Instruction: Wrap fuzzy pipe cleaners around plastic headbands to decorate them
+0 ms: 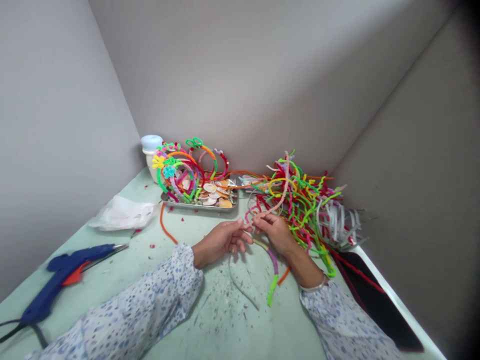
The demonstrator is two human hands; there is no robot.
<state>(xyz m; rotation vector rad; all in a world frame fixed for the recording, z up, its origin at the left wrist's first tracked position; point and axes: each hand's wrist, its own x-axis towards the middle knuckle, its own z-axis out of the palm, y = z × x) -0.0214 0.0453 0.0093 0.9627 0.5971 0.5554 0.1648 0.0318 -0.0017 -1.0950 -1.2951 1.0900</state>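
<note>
**Pale green table, gray walls close round, and a pipe-cleaner headband in both hands**

So the table (217, 330) sits right up against the walls (243, 75). Half-wrapped headband (273, 261) is low in the middle, arching under the fingers: one leg is yellowish, purple and green fuzz, the other looks like bare gray band. Both legs point back toward the wearer.

Left hand (224, 239) seems to have the top of the arch pinched between thumb and fingers. Right hand (276, 232) is pinching a pale pink pipe cleaner (287, 175), its long tail sticking up past the knuckles. Exact contact's too small to make out.

Elbow room? Right side's tight: a pipe-cleaner pile (313, 210) crowds that hand, and a flat black item (378, 300) lies along the table edge. Metal tray (198, 207) is just beyond the left hand. Roomiest bit is between the forearms, specks and all. Blue glue gun (62, 277) lies well apart, near the left edge.
</note>
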